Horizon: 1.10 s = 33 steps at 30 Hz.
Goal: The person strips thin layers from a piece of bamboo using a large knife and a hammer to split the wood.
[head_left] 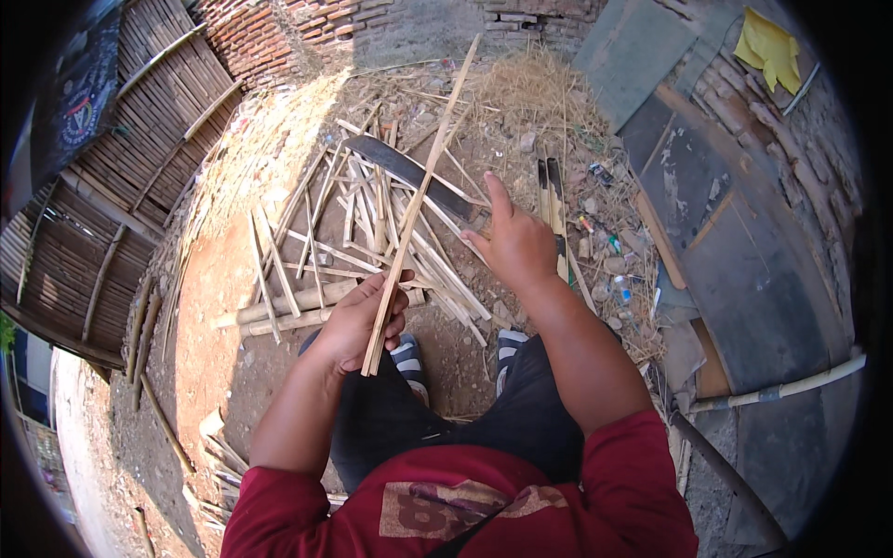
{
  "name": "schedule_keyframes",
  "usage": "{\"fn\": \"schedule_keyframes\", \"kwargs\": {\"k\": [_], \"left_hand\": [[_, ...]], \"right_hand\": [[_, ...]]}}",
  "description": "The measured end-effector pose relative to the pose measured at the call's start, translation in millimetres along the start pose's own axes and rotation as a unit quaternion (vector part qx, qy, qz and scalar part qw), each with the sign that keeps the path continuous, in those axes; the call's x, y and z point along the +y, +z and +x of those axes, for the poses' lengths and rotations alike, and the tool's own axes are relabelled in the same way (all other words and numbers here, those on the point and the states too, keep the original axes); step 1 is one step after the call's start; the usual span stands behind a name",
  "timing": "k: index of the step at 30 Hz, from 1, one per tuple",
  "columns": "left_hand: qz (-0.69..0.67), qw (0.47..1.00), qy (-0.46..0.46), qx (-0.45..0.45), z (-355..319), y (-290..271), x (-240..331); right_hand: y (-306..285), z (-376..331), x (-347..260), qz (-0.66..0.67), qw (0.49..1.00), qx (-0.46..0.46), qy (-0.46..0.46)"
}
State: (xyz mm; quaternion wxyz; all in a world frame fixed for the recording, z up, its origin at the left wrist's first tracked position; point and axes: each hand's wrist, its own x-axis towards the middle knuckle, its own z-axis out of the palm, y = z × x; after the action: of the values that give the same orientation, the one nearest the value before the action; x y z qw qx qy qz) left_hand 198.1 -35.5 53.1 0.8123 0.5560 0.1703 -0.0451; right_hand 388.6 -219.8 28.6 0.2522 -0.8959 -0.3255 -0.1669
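A long, pale split-bamboo strip (415, 205) slants up and away from my left hand (361, 321), whose fingers are closed round its near end. That end looks split into thin layers. My right hand (518, 246) is to the right, its index finger pointing away and its thumb out to the left. Its other fingers are hidden, curled under the palm. From this hand a machete with a wide dark blade (395, 165) reaches to the far left, passing beneath the held strip. Most of its handle is covered by the hand.
Loose bamboo strips (321, 251) are heaped before my feet, beside thicker bamboo poles (279, 321). Dark panels (735, 242) lean at right, near scattered litter (614, 279). A woven bamboo wall (167, 102) is at left; a brick wall (307, 37) closes the far side.
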Motion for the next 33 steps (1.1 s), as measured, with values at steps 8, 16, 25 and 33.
{"fn": "schedule_keyframes", "kwargs": {"k": [8,16,25,33], "left_hand": [[0.011,1.000,0.016,0.005,23.4,-17.2,-13.8],[0.028,0.998,0.036,-0.048,54.5,-44.2,-49.6],[0.139,0.987,0.082,-0.006,50.6,-57.8,-57.8],[0.049,0.996,0.033,-0.063,53.4,-46.2,-52.1]], "right_hand": [[-8.5,30.4,48.8,-0.066,0.997,-0.021,-0.043],[12.9,28.6,44.5,-0.056,0.997,-0.043,-0.022],[10.9,23.0,33.5,-0.068,0.988,-0.136,-0.018],[29.3,18.2,12.5,0.057,0.983,-0.154,0.084]]}}
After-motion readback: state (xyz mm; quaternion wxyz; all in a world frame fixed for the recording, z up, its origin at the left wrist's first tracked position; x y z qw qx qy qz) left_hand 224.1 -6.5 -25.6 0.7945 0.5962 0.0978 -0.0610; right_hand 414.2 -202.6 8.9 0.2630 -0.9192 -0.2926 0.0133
